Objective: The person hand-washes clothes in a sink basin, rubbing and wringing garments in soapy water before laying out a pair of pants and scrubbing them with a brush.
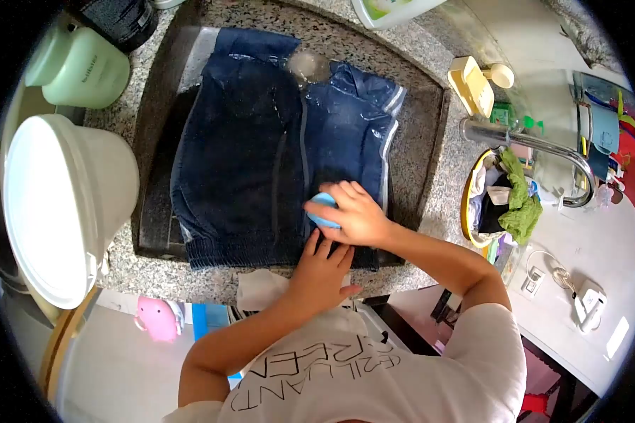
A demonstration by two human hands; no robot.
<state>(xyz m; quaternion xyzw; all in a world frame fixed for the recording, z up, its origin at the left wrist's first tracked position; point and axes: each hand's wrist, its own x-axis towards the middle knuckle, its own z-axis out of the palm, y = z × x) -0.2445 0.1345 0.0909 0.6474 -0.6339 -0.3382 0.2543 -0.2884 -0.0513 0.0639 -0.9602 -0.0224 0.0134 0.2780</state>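
Note:
Dark blue trousers [240,141] with pale side piping and a gathered elastic band lie spread over the stone sink [427,141], wet and shiny in places. My right hand [360,215] grips a light blue scrub brush [324,209] and presses it on the right part of the cloth. Its underside is hidden. Just below, my left hand [322,271] lies flat with fingers spread on the trousers' near edge. A patch of whitish suds or water [308,67] sits on the fabric at the far side.
A white bucket [113,176] and a green bottle [92,70] stand left of the sink. On the right are a metal faucet [529,137], a cream soap dish [466,74] and a basket [467,204] of cloths. A white jug [395,10] stands behind.

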